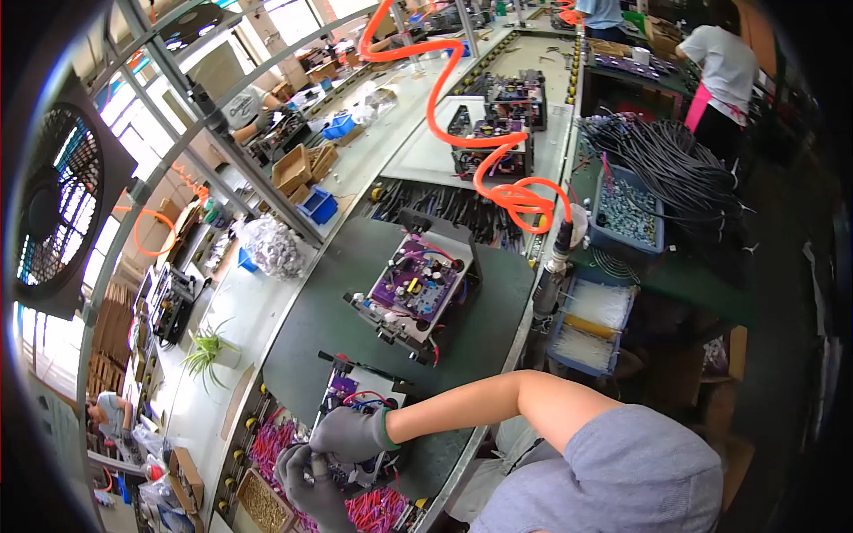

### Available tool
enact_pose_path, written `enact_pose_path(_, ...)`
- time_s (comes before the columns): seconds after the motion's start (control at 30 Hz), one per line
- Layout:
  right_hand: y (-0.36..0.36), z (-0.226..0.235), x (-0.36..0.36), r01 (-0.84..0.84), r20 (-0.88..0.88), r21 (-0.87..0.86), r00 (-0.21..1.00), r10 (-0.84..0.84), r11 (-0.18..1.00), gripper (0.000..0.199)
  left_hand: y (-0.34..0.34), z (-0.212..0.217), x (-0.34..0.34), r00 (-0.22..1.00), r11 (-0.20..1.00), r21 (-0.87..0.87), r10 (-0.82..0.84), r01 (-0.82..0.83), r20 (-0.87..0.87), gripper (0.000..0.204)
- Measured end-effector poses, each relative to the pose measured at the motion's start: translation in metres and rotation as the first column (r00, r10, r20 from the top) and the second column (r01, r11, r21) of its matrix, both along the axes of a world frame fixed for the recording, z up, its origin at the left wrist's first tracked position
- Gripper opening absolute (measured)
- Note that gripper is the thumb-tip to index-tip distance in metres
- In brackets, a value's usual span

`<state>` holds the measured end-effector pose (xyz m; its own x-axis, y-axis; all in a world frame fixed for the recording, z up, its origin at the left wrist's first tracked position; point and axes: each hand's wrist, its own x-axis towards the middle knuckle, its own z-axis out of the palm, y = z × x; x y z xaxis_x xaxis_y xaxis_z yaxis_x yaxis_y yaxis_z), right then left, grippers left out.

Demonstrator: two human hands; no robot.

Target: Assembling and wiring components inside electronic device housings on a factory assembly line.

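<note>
Head view: my gloved right hand (349, 433) rests fingers curled on the near circuit unit (360, 404); my left hand (311, 484) pinches a small cylindrical part (317, 465) beside it.

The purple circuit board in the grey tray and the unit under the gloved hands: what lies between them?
In the head view, only bare dark mat separates the purple circuit board from the unit under the hands.

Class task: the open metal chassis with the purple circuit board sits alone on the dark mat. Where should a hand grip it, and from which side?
Grip the open metal chassis with the purple circuit board by its bare outer side walls, coming from above; components and wires crowd the exposed top, so only the rims look safe, probably.
</note>
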<state>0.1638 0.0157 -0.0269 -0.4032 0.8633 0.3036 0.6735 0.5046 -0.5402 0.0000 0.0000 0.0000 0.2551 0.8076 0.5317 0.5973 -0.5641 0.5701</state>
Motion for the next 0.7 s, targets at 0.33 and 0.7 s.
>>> enact_pose_path(0.33, -0.007, -0.010, -0.013, -0.027, -0.383, 0.199, 0.918, 0.103, 0.980, 0.019, -0.014, -0.003, -0.010, 0.974, 0.979, 0.096, 0.191, -0.180, -0.124, 0.024)
enact_pose_path(0.7, -0.008, 0.003, 0.005, 0.062, -0.397, 0.225, 0.917, 0.034, 0.972, 0.016, 0.006, -0.008, 0.000, 0.996, 0.996, 0.027, 0.082, -0.081, -0.034, 0.029)
